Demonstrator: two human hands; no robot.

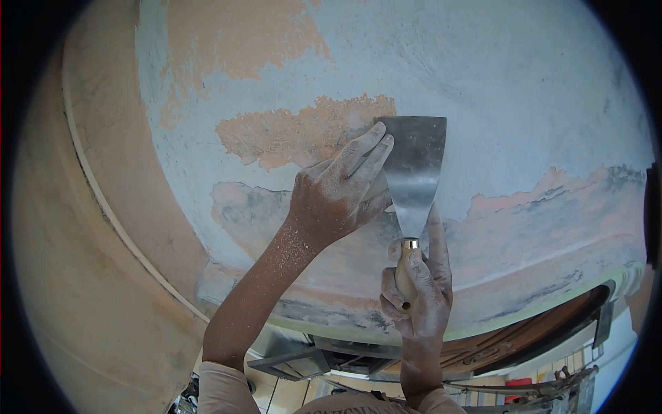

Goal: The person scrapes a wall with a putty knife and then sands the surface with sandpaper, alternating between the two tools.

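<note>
My right hand, dusted white, is wrapped around the pale handle of a wide scraper, its blade pointing up. My left hand, also coated in white dust, has its fingers stretched out along the left edge of the blade. Its index and middle fingertips touch or nearly touch the metal near the upper left corner; the tip of the thumb is partly hidden by the blade. Behind both hands is a wall with pale blue paint. A rough orange-tan patch of bare surface shows beside my left fingers.
More stripped paint shows in a large orange patch at the top. Below, a pinkish, dark-stained band runs above a ledge. A brown wooden door is lower right, near a rough wooden frame. A tan wall curves along the left.
</note>
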